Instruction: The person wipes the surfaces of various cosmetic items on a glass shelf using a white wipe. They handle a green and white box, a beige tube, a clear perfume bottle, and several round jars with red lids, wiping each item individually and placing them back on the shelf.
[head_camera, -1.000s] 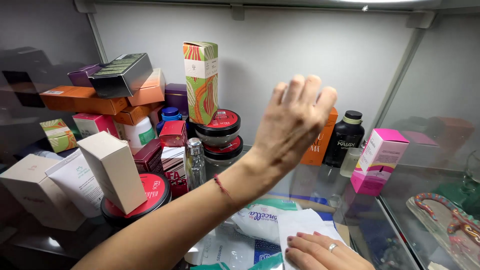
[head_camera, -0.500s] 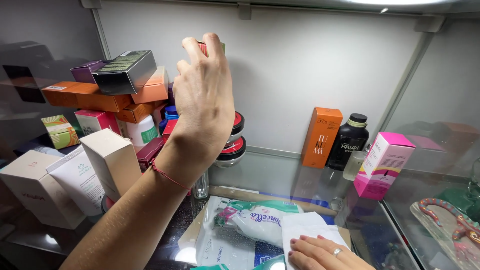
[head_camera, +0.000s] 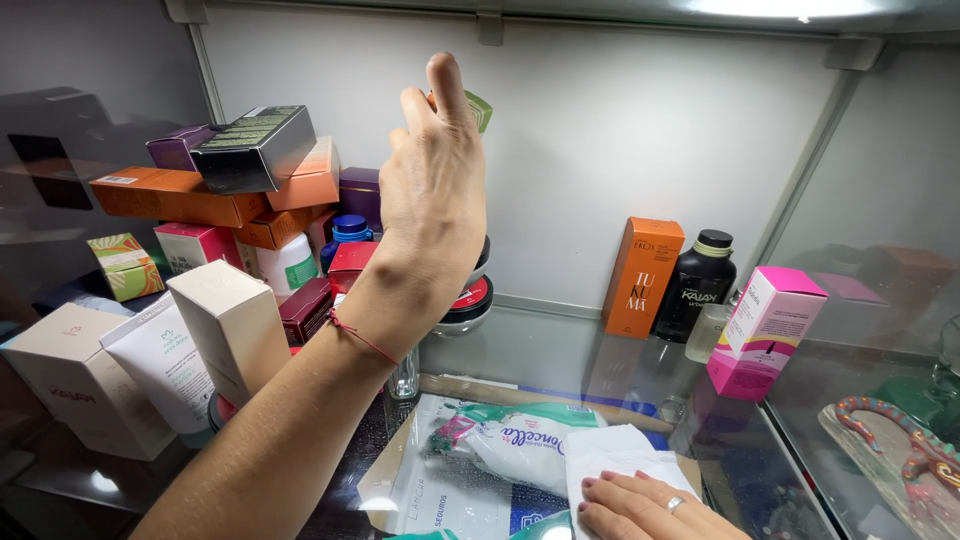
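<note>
My left hand (head_camera: 432, 190) is raised in front of the shelf's back wall, fingers closed around a tall green-and-orange patterned box (head_camera: 479, 108); only the box's top corner shows past my fingers. Behind the hand are stacked round red-and-black jars (head_camera: 470, 300). A thin red cord circles that wrist. My right hand (head_camera: 640, 505), with a ring on one finger, lies flat on a white cloth (head_camera: 610, 460) at the bottom edge, next to a plastic wipes pack (head_camera: 520, 445).
Piled boxes in orange, purple, grey and red (head_camera: 240, 170) fill the left side, with cream boxes (head_camera: 230, 325) in front. An orange box (head_camera: 642, 275), black bottle (head_camera: 698, 285) and pink box (head_camera: 765, 325) stand at right. A beaded lizard figure (head_camera: 900, 445) lies far right.
My left hand swung left from mid-shelf to the tall patterned box and closed on it. The view shifted slightly; my right hand stayed on the cloth.
</note>
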